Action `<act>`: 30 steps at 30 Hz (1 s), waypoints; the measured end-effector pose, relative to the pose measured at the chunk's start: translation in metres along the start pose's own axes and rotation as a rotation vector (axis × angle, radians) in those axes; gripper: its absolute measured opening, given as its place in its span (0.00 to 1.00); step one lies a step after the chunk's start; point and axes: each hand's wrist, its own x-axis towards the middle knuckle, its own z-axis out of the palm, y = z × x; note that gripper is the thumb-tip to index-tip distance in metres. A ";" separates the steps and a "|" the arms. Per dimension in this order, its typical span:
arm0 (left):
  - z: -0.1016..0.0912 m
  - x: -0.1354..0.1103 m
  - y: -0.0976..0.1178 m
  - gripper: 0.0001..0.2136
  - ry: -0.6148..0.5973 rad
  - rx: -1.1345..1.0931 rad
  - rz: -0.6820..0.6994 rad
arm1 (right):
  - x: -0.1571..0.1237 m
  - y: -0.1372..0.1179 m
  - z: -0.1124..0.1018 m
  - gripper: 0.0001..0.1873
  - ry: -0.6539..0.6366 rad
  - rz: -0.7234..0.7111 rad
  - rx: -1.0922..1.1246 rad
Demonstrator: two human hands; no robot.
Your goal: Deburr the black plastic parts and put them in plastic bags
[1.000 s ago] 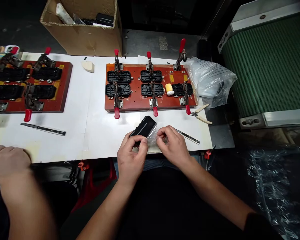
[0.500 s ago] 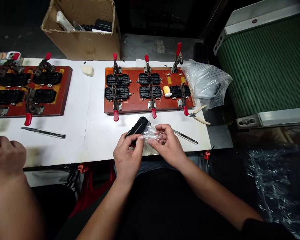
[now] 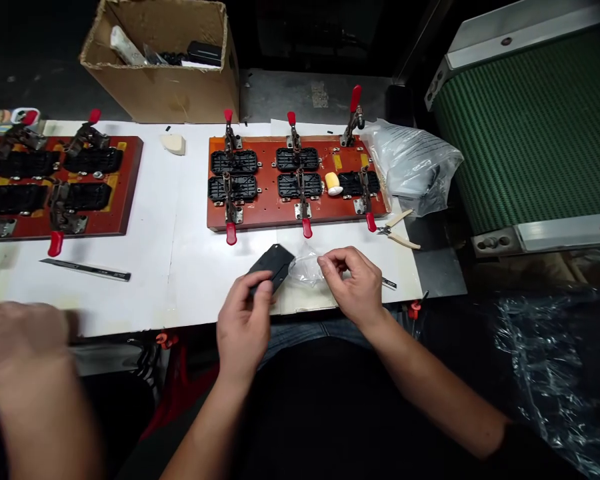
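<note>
My left hand [image 3: 245, 313] grips a flat black plastic part [image 3: 273, 265], tilted above the white work surface. Its smooth face is turned up and one corner is cut at an angle. Right beside it, my right hand [image 3: 353, 280] pinches a thin clear plastic film [image 3: 306, 268], which hangs between the hands and reaches the part's right end; whether it still sticks to the part I cannot tell. Behind my hands lies a reddish-brown fixture board [image 3: 265, 217] with several black parts held under red-handled toggle clamps.
A second clamp board [image 3: 130, 180], a utility knife [image 3: 87, 269] and a co-worker's blurred hand [image 3: 20, 333] are at left. A cardboard box [image 3: 165, 93] stands behind. Cutters [image 3: 397, 233], a plastic bag [image 3: 415, 167] and a green conveyor belt [image 3: 535, 133] are at right.
The black part has turned so its smooth face shows. My right hand has moved right with the clear film, away from my left hand. The co-worker's hand at left has moved.
</note>
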 end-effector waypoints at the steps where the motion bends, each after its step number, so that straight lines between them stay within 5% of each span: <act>1: -0.005 -0.004 0.000 0.15 0.053 -0.090 -0.034 | 0.002 0.001 0.000 0.05 0.013 -0.011 -0.008; 5: -0.026 -0.023 0.006 0.37 0.103 -0.372 -0.162 | 0.005 -0.002 0.005 0.05 -0.024 -0.068 0.046; 11: -0.036 -0.031 0.002 0.18 -0.109 -0.473 -0.319 | 0.001 -0.017 0.013 0.04 -0.136 -0.131 0.130; 19: -0.025 -0.017 0.004 0.16 -0.166 -0.631 -0.294 | -0.001 -0.012 0.000 0.14 -0.294 -0.223 0.258; 26: -0.003 -0.016 0.003 0.21 0.047 -0.635 -0.265 | -0.019 -0.010 0.012 0.21 -0.319 -0.436 0.258; 30: 0.006 -0.026 -0.006 0.18 0.089 -0.511 -0.186 | -0.021 -0.020 0.016 0.24 -0.365 -0.356 0.366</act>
